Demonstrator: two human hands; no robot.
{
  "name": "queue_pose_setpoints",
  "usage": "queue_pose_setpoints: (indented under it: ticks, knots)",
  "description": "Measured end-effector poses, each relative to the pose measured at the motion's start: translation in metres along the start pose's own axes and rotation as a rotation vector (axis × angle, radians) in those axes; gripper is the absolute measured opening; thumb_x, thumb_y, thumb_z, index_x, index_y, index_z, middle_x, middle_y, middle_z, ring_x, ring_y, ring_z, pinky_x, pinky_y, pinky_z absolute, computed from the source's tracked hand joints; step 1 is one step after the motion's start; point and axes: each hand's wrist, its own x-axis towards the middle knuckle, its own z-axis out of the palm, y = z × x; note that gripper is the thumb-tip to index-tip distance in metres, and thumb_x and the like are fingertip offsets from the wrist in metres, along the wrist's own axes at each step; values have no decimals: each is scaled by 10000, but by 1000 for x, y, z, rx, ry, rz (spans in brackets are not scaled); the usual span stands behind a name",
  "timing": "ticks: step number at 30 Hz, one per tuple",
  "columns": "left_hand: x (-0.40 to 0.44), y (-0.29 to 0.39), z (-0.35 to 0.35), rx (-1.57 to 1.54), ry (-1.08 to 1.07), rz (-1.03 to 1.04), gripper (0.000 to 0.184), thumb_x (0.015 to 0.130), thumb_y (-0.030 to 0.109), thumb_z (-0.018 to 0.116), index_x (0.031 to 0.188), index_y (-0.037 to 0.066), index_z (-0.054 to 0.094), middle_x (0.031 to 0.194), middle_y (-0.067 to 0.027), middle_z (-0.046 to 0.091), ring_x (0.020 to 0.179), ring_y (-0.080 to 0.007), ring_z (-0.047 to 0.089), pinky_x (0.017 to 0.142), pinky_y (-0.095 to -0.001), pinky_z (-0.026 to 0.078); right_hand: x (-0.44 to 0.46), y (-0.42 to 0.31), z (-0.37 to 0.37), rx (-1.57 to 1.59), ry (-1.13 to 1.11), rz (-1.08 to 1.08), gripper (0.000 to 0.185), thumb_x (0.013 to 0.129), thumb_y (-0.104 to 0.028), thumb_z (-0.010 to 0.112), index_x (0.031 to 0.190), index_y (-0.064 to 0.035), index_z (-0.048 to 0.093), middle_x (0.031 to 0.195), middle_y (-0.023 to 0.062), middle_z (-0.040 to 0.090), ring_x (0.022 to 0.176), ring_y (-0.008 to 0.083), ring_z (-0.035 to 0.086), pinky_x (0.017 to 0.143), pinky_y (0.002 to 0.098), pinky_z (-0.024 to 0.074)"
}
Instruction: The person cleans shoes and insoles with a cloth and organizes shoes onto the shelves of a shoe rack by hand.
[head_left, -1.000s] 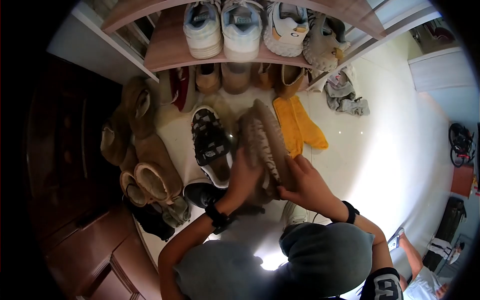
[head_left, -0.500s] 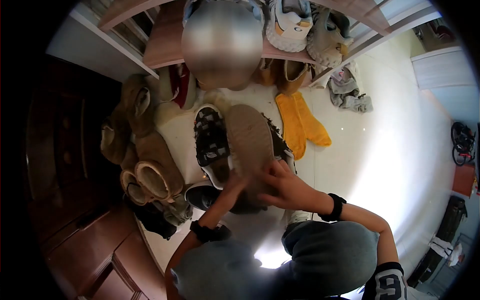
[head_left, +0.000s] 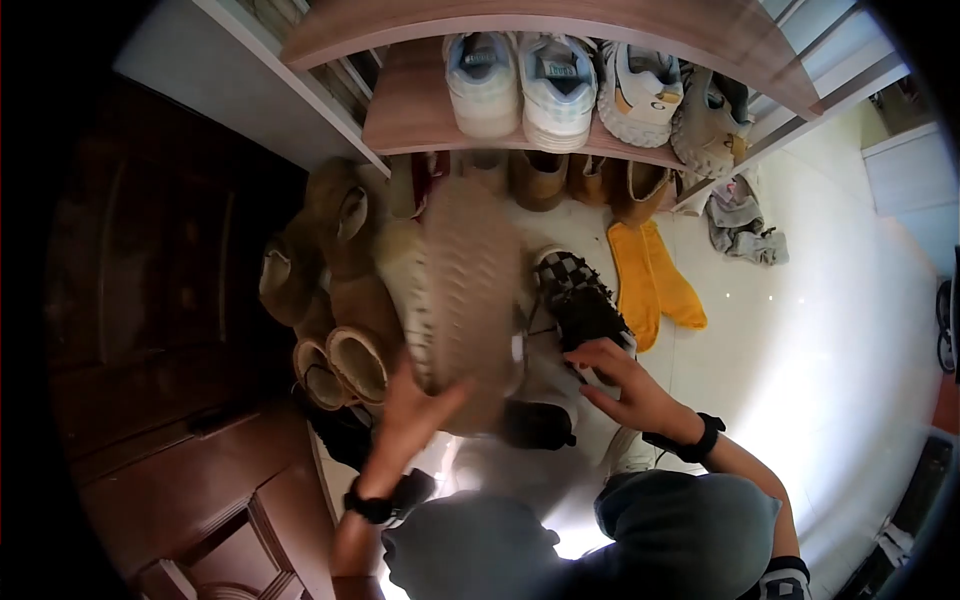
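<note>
In the head view my left hand (head_left: 412,412) grips a shoe (head_left: 470,290) near its lower end. Its tan, ridged sole faces me, blurred by motion, and its upper is hidden. To the right, a black-and-white checkered shoe (head_left: 583,300) with a frayed edge lies on the floor. My right hand (head_left: 640,392) is at its near end, with thumb and fingers apart; whether they touch it I cannot tell. Below the raised sole lies a black shoe (head_left: 540,425), partly covered.
Brown boots (head_left: 345,290) with fleecy openings stand at the left beside a dark wooden door (head_left: 140,290). Yellow socks (head_left: 645,285) and grey socks (head_left: 745,225) lie to the right. Ahead, a shoe rack (head_left: 420,105) holds sneakers (head_left: 560,95), with brown shoes (head_left: 540,180) underneath.
My right hand has come off the tan-soled shoe and moved right to the checkered shoe. My left hand has shifted the tan-soled shoe left. The view has moved, showing more of the rack.
</note>
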Motion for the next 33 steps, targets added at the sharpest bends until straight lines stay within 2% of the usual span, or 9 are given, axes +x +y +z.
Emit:
queue_pose_setpoints:
  ticks: [2, 6, 8, 15, 22, 25, 27, 31, 33]
  knots:
    - [-1, 26, -29, 35, 162, 53, 556, 691, 174, 677, 1118, -48, 398, 1013, -159, 559, 895, -196, 556, 771, -301, 444, 1, 6, 4, 46, 44, -7, 404, 751, 11, 545, 1144, -22, 455, 1069, 114, 459, 899, 231, 485, 789, 290, 399]
    - [37, 66, -58, 270, 417, 242, 499, 683, 168, 667, 1069, -60, 448, 990, -175, 559, 890, -238, 557, 771, -312, 433, 3, 21, 23, 76, 89, -68, 360, 755, 12, 540, 1107, -18, 469, 1054, 112, 472, 883, 227, 488, 781, 290, 404]
    - [70, 75, -66, 305, 391, 379, 526, 653, 235, 668, 1053, -51, 479, 1002, -193, 552, 922, -296, 547, 795, -339, 422, -1, 26, 33, 19, 13, -55, 329, 761, 9, 534, 1084, -19, 478, 1037, 113, 487, 870, 218, 494, 775, 293, 410]
    - [121, 133, -58, 805, 577, 375, 623, 616, 355, 643, 1073, -43, 499, 1067, -232, 512, 975, -369, 503, 825, -395, 411, -14, 28, 37, 76, 43, 9, 298, 778, -3, 520, 1074, -18, 487, 1005, 112, 514, 844, 213, 514, 770, 297, 417]
    - [200, 149, -49, 908, 592, 199, 687, 610, 454, 641, 1080, -30, 515, 1107, -237, 498, 1008, -369, 494, 841, -393, 419, -16, 45, 53, 128, 41, 38, 260, 786, -12, 519, 1046, -16, 505, 976, 104, 524, 825, 199, 532, 748, 286, 427]
    - [223, 155, -47, 1063, 671, 348, 718, 623, 542, 595, 1071, -16, 540, 1046, -244, 542, 1002, -353, 508, 832, -392, 417, -11, 40, 52, 132, 9, 19, 247, 789, -12, 516, 1035, -14, 507, 964, 103, 526, 821, 196, 537, 736, 281, 432]
    - [234, 155, -46, 854, 684, 451, 761, 615, 521, 621, 1179, 37, 460, 1174, -265, 438, 1117, -383, 402, 906, -399, 371, -10, 40, 52, 157, 2, 21, 242, 790, -14, 516, 1032, -13, 506, 959, 104, 527, 819, 195, 540, 730, 280, 434]
    - [255, 135, -51, 927, 799, 339, 887, 615, 583, 599, 1249, 8, 362, 1242, -275, 362, 1166, -380, 348, 957, -389, 309, -15, 45, 53, 193, 8, 61, 239, 795, -23, 515, 1034, -12, 504, 954, 108, 525, 812, 195, 544, 718, 284, 436]
    - [254, 124, -64, 826, 613, 475, 929, 658, 606, 553, 1276, -34, 287, 1287, -274, 298, 1191, -372, 318, 991, -383, 250, -16, 47, 52, 196, 9, 65, 238, 797, -26, 514, 1035, -11, 504, 950, 110, 525, 813, 195, 544, 717, 284, 436]
